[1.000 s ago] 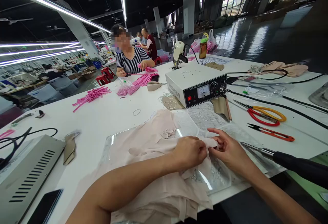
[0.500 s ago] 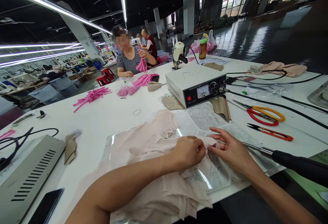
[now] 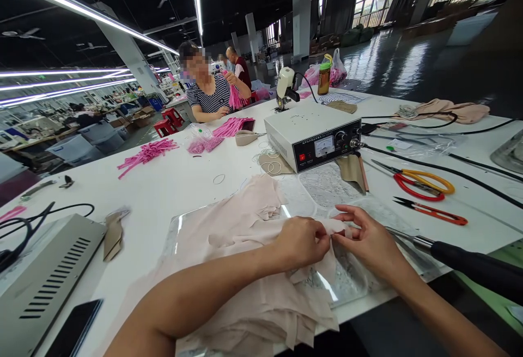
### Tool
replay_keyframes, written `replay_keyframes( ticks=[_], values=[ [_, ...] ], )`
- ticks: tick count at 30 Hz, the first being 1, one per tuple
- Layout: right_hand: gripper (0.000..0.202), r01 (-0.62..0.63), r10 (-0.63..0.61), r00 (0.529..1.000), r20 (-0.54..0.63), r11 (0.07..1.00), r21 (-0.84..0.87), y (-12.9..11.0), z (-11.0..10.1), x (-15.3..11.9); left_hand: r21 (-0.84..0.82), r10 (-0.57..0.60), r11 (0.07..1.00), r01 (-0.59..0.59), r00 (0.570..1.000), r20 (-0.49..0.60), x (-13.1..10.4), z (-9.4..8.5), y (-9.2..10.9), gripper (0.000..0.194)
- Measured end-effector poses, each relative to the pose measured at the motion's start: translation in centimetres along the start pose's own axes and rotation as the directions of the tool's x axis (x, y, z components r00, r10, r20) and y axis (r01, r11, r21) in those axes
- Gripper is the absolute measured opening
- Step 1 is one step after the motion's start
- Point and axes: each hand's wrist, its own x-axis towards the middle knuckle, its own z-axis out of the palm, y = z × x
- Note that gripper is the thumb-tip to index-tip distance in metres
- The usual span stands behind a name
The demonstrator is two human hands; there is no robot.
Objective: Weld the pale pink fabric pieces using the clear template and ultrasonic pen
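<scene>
Pale pink fabric pieces (image 3: pixel 241 221) lie layered over a clear plastic sheet (image 3: pixel 351 286) on the white table and hang over its front edge. My left hand (image 3: pixel 302 242) is closed on a fold of this fabric, fingers curled under and partly hidden. Close beside it on the right, my right hand (image 3: pixel 363 237) pinches the fabric's edge between thumb and fingertips. To the right of that hand lies a black-handled tool (image 3: pixel 469 261) with a metal tip, which neither hand touches.
Behind my hands stands a control box (image 3: pixel 322 133) with a dial and cable. Scissors (image 3: pixel 425 182) and orange thread snips (image 3: pixel 429 211) lie on the right. A grey vented box (image 3: pixel 53 280) and phone (image 3: pixel 75 327) are on the left. Across the table, a co-worker (image 3: pixel 212 92) holds pink strips (image 3: pixel 237 97).
My hands keep their hold on the fabric with barely any movement. Across the table, the co-worker's raised hand and the pink strips have shifted slightly to the right.
</scene>
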Motion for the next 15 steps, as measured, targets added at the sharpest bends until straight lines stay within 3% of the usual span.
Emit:
replay_keyframes(
  ticks=[4,9,15],
  values=[
    [0.050,0.030,-0.039,0.998,-0.058,0.989,-0.147,-0.63,0.30,-0.42,0.072,0.009,0.997,-0.008,1.000,-0.005,0.19,0.31,0.08,0.020],
    [0.049,0.095,-0.100,0.994,-0.050,0.991,-0.094,-0.72,0.51,-0.32,0.090,0.030,0.995,-0.029,1.000,-0.007,0.26,0.55,-0.16,0.017],
    [0.050,0.109,-0.125,0.991,-0.048,0.961,-0.256,-0.69,0.34,-0.35,0.045,0.001,0.999,0.000,1.000,-0.024,0.06,0.36,-0.66,0.011]
  ],
)
